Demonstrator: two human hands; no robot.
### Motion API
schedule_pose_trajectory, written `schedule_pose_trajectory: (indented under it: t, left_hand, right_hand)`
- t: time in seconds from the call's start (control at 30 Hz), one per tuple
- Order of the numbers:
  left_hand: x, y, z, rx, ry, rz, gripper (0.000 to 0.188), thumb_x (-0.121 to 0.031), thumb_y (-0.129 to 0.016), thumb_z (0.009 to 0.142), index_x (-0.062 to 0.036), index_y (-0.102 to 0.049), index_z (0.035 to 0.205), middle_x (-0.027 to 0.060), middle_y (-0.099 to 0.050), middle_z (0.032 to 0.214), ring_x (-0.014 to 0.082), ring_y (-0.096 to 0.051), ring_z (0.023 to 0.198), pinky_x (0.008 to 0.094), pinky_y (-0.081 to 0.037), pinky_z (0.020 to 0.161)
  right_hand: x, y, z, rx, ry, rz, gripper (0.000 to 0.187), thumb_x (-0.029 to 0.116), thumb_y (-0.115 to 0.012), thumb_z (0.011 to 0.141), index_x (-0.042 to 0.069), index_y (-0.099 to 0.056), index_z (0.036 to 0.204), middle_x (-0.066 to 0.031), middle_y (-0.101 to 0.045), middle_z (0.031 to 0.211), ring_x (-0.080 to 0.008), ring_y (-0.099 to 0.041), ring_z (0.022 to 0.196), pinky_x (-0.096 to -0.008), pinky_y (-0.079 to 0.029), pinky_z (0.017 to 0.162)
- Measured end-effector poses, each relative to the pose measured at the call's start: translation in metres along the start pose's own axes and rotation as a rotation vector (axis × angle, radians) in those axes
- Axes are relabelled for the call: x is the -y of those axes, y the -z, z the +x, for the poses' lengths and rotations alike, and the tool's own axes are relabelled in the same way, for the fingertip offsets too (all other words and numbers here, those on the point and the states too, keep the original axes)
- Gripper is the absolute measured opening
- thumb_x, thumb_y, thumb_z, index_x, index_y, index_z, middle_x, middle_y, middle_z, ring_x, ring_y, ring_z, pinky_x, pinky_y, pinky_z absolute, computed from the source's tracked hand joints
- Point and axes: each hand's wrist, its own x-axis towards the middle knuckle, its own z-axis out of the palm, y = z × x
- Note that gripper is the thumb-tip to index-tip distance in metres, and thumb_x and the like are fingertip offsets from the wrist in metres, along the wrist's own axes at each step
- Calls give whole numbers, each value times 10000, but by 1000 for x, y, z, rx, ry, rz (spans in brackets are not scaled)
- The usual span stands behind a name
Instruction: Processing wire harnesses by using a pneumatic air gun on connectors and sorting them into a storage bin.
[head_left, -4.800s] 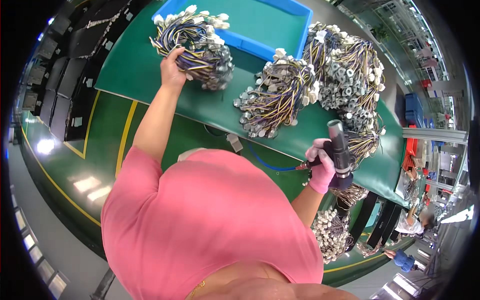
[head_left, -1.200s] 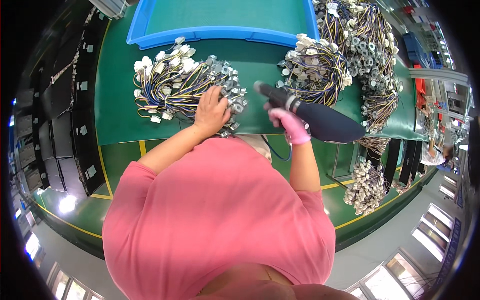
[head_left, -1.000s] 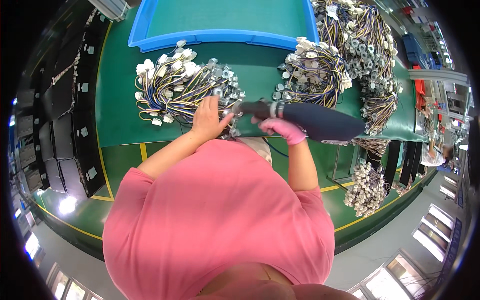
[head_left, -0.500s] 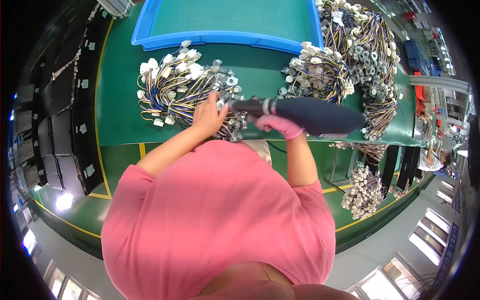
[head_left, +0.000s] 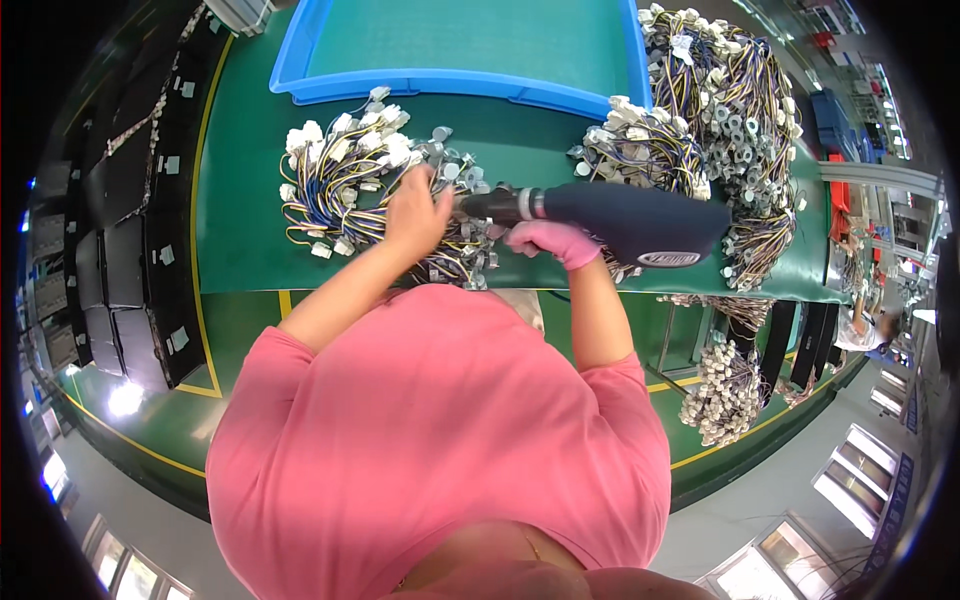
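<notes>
Swung bagged tool (head_left: pixel 610 213) to cables (head_left: pixel 345 185) since earlier. Aimed left, lengthwise left-right, clutched in right hand (head_left: pixel 553 241); can't tell on left hand (head_left: pixel 414 214).

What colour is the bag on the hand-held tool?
The bag is dark navy blue; the head view shows it.

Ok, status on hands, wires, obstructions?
Bare left fingers on white-plugged, multicoloured wire bundle. Pink-gloved right fingers gripping dark handheld tool. Nozzle beside left thumb; no blockage seen.
</notes>
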Motion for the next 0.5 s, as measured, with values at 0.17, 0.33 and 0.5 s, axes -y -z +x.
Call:
schedule_pose_trajectory:
  t: [0.17, 0.33, 0.5]
  left_hand:
    - [13, -8, 20, 88, 64, 348, 391, -194, -565, 796, -27, -456, 1133, 192, -601, 887, 370, -584, 810, 451, -447, 672]
    - [6, -8, 9, -266, -358, 523, 296, -135, -590, 734, -25, -524, 1001, 200, -500, 1005, 374, -475, 968, 453, -390, 808]
    - [7, -1, 2, 54, 63, 54, 347, -172, -594, 769, 2, -482, 1047, 195, -500, 1036, 337, -480, 1011, 419, -362, 895]
  right_hand:
    - [-2, -2, 1, -47, 102, 116, 148, 100, -556, 717, -2, -598, 815, -2, -506, 599, -66, -445, 489, -199, -328, 438]
    - [8, 6, 0, -189, 179, 204, 161, 129, -576, 712, -10, -611, 786, -7, -519, 593, -79, -455, 490, -210, -340, 452]
    - [2, 11, 20, -45, 8, 18, 154, 139, -566, 720, 2, -602, 779, -8, -523, 593, -87, -467, 491, -213, -352, 457]
